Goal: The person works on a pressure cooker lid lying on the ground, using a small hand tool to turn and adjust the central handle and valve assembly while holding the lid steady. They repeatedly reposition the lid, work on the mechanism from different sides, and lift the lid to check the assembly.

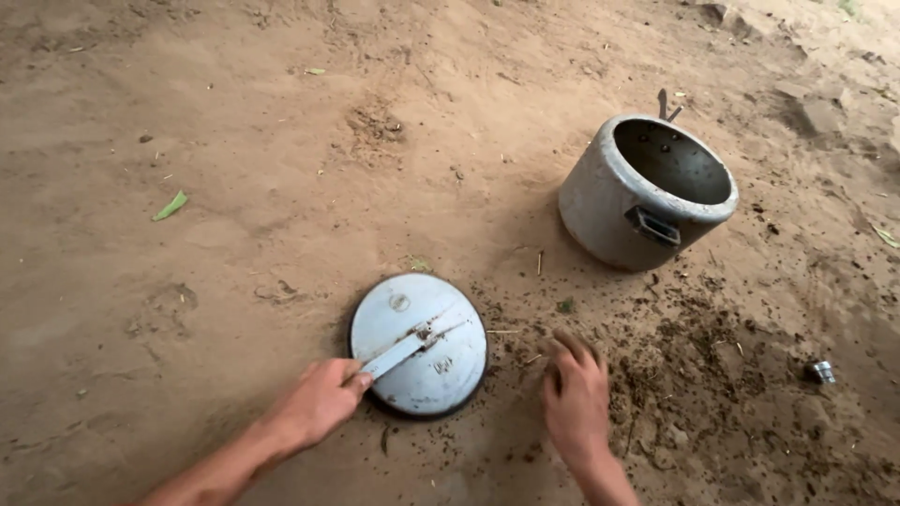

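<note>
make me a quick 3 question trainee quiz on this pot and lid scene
1. True or false: the left hand grips the handle bar of the round metal lid.
2. Where is the right hand? A) inside the pot, B) flat on the sandy ground beside the lid, C) holding the small metal piece
3. How does the metal pot stand: upright or tilted?

Key
1. True. The fingers close on the end of the bar, and the lid lies flat on the sandy ground.
2. B. It presses on dark debris, apart from the small metal piece lying further to the right.
3. Tilted, with its open mouth showing and nothing visible inside.
</note>
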A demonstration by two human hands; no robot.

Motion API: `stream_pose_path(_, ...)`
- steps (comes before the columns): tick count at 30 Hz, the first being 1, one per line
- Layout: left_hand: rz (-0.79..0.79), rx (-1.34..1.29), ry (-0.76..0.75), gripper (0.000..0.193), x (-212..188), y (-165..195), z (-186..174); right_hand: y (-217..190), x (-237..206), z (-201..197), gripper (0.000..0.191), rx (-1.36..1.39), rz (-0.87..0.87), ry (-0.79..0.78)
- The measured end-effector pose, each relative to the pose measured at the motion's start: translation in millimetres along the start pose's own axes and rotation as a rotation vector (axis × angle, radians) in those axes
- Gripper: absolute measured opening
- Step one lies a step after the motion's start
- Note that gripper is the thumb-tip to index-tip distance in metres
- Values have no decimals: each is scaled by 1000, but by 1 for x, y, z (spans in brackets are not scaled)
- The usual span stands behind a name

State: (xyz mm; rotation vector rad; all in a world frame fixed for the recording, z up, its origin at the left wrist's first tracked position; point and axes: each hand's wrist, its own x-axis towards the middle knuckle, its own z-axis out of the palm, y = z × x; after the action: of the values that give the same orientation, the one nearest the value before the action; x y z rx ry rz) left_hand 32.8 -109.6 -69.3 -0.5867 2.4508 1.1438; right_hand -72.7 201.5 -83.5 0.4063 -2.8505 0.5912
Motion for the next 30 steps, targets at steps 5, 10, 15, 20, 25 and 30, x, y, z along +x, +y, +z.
stream_pose_path(5, 29, 288, 180, 24, -33, 25, -26, -25, 35, 12, 35, -14, -178, -75)
stream_pose_path(10, 480, 660, 538, 26, -47, 47, -54, -26, 36, 26, 28, -121, -183, -151)
stream_pose_path(15, 126, 262, 239, 21, -47, 49, -52, -13, 36, 25, 24, 12, -228, -61)
stream_pose_path(20, -25, -93, 39, 34, -23, 20, -31, -10, 23, 5, 32, 349, -42, 32)
stream_pose_path(25, -55, -291, -76, 35, 0, -13, -2, -41, -10, 3, 27, 493, 484, -336)
stream_pose_path(30, -119, -225, -74, 35, -3, -24, 13, -54, -29, 8, 25, 451, 314, -235)
